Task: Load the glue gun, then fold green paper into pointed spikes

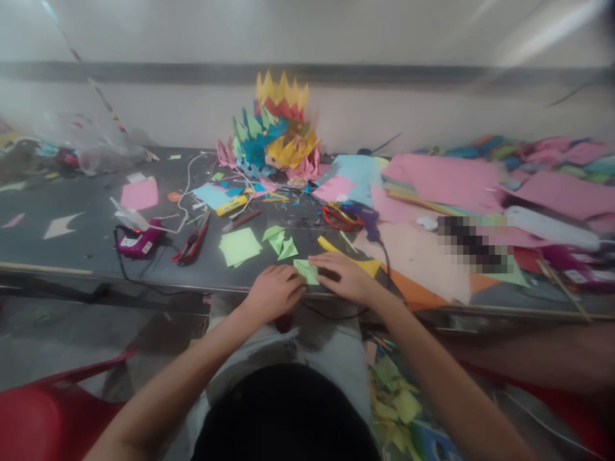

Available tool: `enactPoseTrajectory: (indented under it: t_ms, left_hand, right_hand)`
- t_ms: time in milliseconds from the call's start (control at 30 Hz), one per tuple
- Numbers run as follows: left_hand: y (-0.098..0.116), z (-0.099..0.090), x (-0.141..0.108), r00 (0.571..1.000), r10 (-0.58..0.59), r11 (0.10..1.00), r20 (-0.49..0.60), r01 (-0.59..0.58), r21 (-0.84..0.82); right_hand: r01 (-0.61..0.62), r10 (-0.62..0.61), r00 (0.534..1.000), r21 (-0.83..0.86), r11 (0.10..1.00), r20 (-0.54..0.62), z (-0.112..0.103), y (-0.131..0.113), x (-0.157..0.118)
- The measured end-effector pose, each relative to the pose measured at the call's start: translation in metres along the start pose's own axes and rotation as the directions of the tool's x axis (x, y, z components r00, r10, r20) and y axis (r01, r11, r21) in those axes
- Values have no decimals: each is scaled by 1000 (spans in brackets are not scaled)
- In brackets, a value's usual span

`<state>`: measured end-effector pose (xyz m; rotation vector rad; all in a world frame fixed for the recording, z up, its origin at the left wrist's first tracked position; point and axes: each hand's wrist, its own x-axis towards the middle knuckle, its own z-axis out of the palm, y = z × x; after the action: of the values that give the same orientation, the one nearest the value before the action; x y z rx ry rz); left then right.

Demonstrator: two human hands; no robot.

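A small light green sheet of paper (307, 271), partly folded, lies at the table's front edge between my hands. My left hand (275, 293) has its fingers bent together at the paper's left edge. From the right, my right hand (346, 276) reaches over, its fingers and thumb pinching the sheet's right side. My fingertips cover parts of the paper. Just behind it are folded green paper pieces (280, 243). To their left sits a stack of green paper squares (240, 246).
A paper sculpture of colored points (283, 134) stands by the wall. Left are red-handled pliers (192, 240) and a purple device (139, 240). Red scissors (339, 218), a glue gun (368, 221) and pink sheets (442, 182) lie right. A red chair (43, 416) is at lower left.
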<state>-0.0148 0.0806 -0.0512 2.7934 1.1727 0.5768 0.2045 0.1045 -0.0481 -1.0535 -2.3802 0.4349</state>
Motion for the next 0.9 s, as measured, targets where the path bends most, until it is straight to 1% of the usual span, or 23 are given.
enactPoseTrajectory:
  t_ms: [67,133,267,367,433,500,600,733,833,900]
  left_hand:
    - [0,0,3,1000,-1,1000,-7,1,5]
    - [-1,2,6,999,-36,999,-37,36,-4]
    - [0,8,9,986,-123,992,-117,121,-21]
    - [3,13,11,989,-102,991,-105,92,-94]
    - [4,15,11,993,-96,980,-72,82,-184]
    - [3,15,12,990,-134,952,-51,114,-285]
    - [3,14,13,979,-202,902,-36,172,-396]
    - [3,13,15,970,-241,865,-23,204,-458]
    - [3,13,16,966,-257,857,-13,222,-465]
    - [2,13,16,965,-262,856,-3,231,-462]
  right_hand:
    - [64,-60,992,-38,997,108,-3,5,6]
    - [79,-70,985,-51,996,158,-5,6,9]
    - [114,-105,983,-54,992,152,-5,4,4]
    - [135,-129,985,-40,990,112,-1,3,-6]
    - [116,-114,990,-18,993,83,1,3,-11]
    - [77,-77,995,13,997,68,1,2,-14]
    - [-22,18,999,68,997,49,1,-2,-12]
    - [-148,149,989,106,983,-1,3,-8,-6]
    - [-176,181,982,88,981,-58,6,-9,-4]
    - [-180,186,980,80,980,-75,7,-9,-4]
